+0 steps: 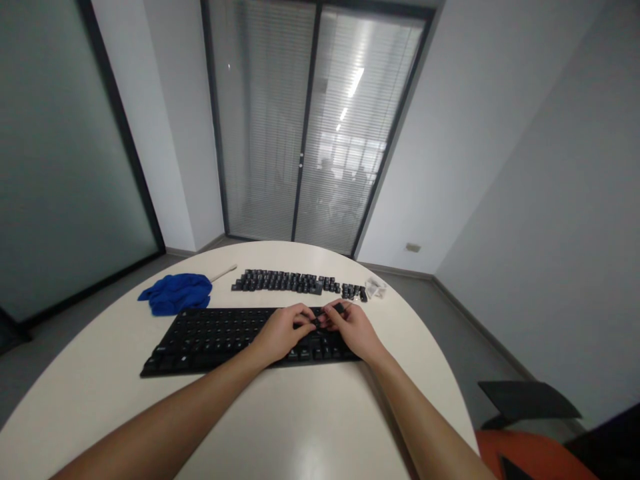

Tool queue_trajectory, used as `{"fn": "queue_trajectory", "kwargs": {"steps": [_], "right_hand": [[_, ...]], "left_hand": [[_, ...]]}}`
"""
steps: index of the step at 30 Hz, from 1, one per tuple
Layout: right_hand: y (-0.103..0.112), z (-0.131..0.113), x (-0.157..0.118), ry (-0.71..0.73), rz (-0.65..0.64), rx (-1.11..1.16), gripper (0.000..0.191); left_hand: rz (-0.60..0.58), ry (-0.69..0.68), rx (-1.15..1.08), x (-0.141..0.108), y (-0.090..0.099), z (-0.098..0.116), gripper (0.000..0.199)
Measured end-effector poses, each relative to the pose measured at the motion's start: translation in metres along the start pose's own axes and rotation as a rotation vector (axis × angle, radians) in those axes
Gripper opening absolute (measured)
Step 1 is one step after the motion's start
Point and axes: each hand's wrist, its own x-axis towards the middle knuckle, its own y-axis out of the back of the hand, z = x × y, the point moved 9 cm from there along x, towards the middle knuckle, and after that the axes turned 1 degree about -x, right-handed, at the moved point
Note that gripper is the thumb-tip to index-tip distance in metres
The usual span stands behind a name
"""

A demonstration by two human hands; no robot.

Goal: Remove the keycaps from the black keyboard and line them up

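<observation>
Left hand (pixel 281 332), right hand (pixel 356 329) close together over keyboard (pixel 215 337) (forearms (pixel 205 407) angled inward).

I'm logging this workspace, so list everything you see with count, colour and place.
Table: one, cream, foreground
Keyboard: one, black, on the table
Loose keys: many, black, beyond the keyboard
Cloth: one, blue, behind keyboard's left end
Stick: one, whitish, by the cloth
Plastic: count unclear, clear, right of loose keys
Blinds: two, grey, behind glass ahead
Frosted panel: one, grey-green, far left
Walls: several, white, around
Socket: one, pale, low on wall
Floor: one, grey, around table
Chair: one, orange and black, lower right
Left hand: one, bare, over keyboard
Right hand: one, bare, holding small black piece
</observation>
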Motion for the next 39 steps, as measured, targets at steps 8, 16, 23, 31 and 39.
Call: {"fn": "queue_trajectory", "kwargs": {"steps": [8, 16, 23, 31, 39], "right_hand": [[0.011, -0.017, -0.002, 0.144, 0.125, -0.263, 0.035], [0.013, -0.034, -0.008, 0.296, 0.125, -0.386, 0.033], [-0.005, -0.045, -0.013, 0.386, 0.014, -0.508, 0.021], [-0.009, -0.037, -0.011, 0.379, 0.005, -0.651, 0.023], [0.049, -0.03, -0.004, 0.242, 0.242, -0.724, 0.032]], "left_hand": [[0.019, 0.094, -0.097, 0.001, 0.003, -0.004, 0.017], [0.028, 0.109, -0.211, 0.003, 0.003, -0.006, 0.024], [0.047, 0.122, -0.191, 0.005, 0.007, -0.008, 0.028], [0.053, 0.096, -0.082, 0.005, 0.01, -0.001, 0.022], [0.022, 0.055, -0.061, 0.002, 0.004, -0.001, 0.021]]}}
